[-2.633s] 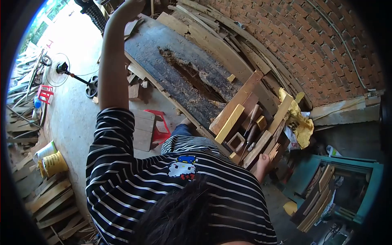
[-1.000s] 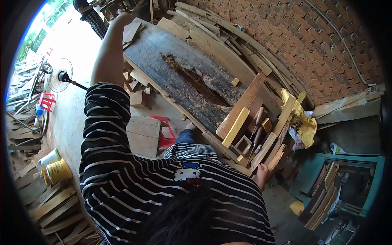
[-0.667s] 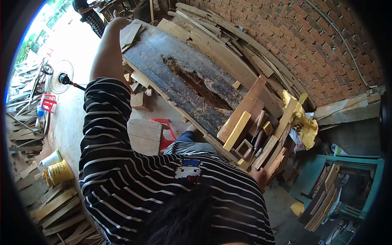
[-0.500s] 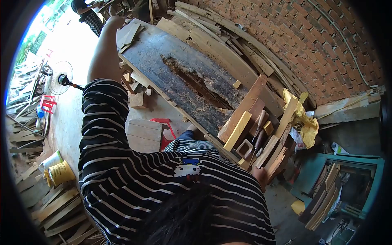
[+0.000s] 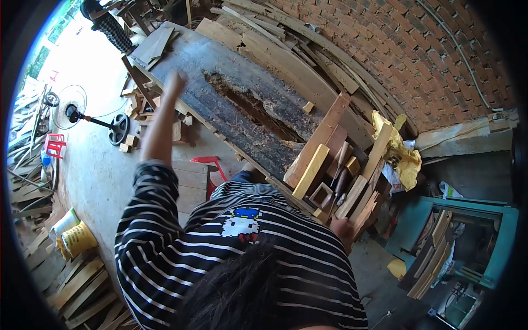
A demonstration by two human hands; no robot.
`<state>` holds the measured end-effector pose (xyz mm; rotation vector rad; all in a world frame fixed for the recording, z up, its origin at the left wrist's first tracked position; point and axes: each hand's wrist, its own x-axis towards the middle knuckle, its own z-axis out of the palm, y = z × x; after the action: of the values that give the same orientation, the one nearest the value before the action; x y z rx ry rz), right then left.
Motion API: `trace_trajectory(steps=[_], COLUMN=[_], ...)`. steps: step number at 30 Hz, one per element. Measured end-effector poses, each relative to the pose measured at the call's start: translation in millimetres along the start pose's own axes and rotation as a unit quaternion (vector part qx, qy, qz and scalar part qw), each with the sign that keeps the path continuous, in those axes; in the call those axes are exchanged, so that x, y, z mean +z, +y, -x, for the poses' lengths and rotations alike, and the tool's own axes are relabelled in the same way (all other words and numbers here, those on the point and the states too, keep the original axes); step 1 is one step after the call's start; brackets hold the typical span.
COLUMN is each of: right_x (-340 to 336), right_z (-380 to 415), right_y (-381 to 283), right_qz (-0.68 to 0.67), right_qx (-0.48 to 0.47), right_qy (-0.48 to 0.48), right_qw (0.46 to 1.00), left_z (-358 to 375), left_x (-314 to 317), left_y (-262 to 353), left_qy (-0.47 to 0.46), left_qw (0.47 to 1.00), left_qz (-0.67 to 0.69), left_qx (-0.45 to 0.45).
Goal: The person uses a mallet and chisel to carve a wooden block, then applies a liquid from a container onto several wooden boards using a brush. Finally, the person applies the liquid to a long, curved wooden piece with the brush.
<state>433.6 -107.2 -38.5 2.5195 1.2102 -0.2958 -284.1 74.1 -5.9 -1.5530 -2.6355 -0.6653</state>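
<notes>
Left hand [image 5: 176, 83], in the head view, is raised at the end of an outstretched arm and appears over the near-left edge of the dark slab [image 5: 192, 58]; blur hides how far its fingers are curled, whether it holds anything, and whether it touches the surface. To its right, the slab has a rough, crumbling hollow [image 5: 253, 104].

Right hand [image 5: 342, 227] is low and shadowed, its fingers partly bent at the near ends of a pale wooden strip [image 5: 352, 197] and a splintered reddish piece [image 5: 365, 215]; how firmly it grips either is unclear. Just beyond it lie a small square wooden frame [image 5: 313, 192] and a dark-handled tool [image 5: 341, 179]. Farther off are a yellow block [image 5: 311, 171] and a crumpled yellow bag [image 5: 406, 159].
</notes>
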Motion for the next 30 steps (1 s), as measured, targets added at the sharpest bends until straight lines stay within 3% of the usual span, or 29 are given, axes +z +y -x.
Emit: trace_trajectory(steps=[3,4,5,6,7,8,9,10,12,14,15,16,18,19,21,22,24,27,28,30], right_x=[2,4,4,3,2,4,4,5,5,5,6,6,7,8,8,9,10,10,10,8], right_z=[-5,-5,-5,-6,-7,-9,-10,-10,-11,-11,-12,-12,-12,-12,-13,-12,-12,-14,-14,-13], right_y=[4,5,5,3,4,6,6,5,4,5,4,4,3,2,1,2,2,0,1,1], right_qz=[-0.003,-0.005,-0.007,-0.008,-0.009,-0.007,-0.007,-0.008,-0.008,-0.006,-0.007,-0.008,-0.008,-0.010,-0.012,-0.014,-0.016,-0.016,-0.017,-0.017], right_qx=[0.000,0.000,0.001,0.004,0.005,0.004,0.005,0.003,0.003,0.002,0.001,0.001,-0.001,-0.002,-0.003,-0.003,-0.005,-0.009,-0.011,-0.012], right_qy=[-0.005,-0.009,-0.013,-0.015,-0.016,-0.017,-0.018,-0.020,-0.022,-0.024,-0.024,-0.025,-0.025,-0.025,-0.024,-0.025,-0.027,-0.031,-0.033,-0.034], right_qw=[1.000,1.000,1.000,1.000,1.000,1.000,1.000,1.000,1.000,1.000,1.000,1.000,1.000,1.000,1.000,1.000,0.999,0.999,0.999,0.999], left_z=[185,272,304,335,365,338,334,306,285,286,289,295,321,331,356,357,358,319,297,260], left_x=[137,161,192,221,248,165,198,140,94,98,117,145,200,203,208,208,207,160,158,139], left_y=[4,-1,-17,-31,-43,6,-36,-11,8,-2,-12,-28,-56,-36,-8,-4,0,17,12,20], left_qy=[-0.336,-0.379,-0.538,-0.640,-0.661,-0.500,-0.474,-0.468,-0.392,-0.364,-0.338,-0.295,-0.333,-0.335,-0.417,-0.415,-0.533,-0.510,-0.488,-0.300], left_qw=[0.940,0.882,0.827,0.719,0.620,0.713,0.824,0.866,0.916,0.931,0.911,0.844,0.869,0.856,0.891,0.892,0.828,0.855,0.868,0.915], left_qz=[-0.001,-0.057,0.086,0.246,0.287,0.234,0.172,0.095,0.011,-0.017,0.115,0.241,0.193,0.187,0.067,0.067,0.119,-0.003,0.032,0.165], left_qx=[0.052,0.275,0.137,-0.110,-0.309,-0.433,-0.260,-0.146,-0.082,-0.028,-0.208,-0.377,-0.312,-0.347,-0.165,-0.167,-0.131,-0.090,-0.088,-0.214])
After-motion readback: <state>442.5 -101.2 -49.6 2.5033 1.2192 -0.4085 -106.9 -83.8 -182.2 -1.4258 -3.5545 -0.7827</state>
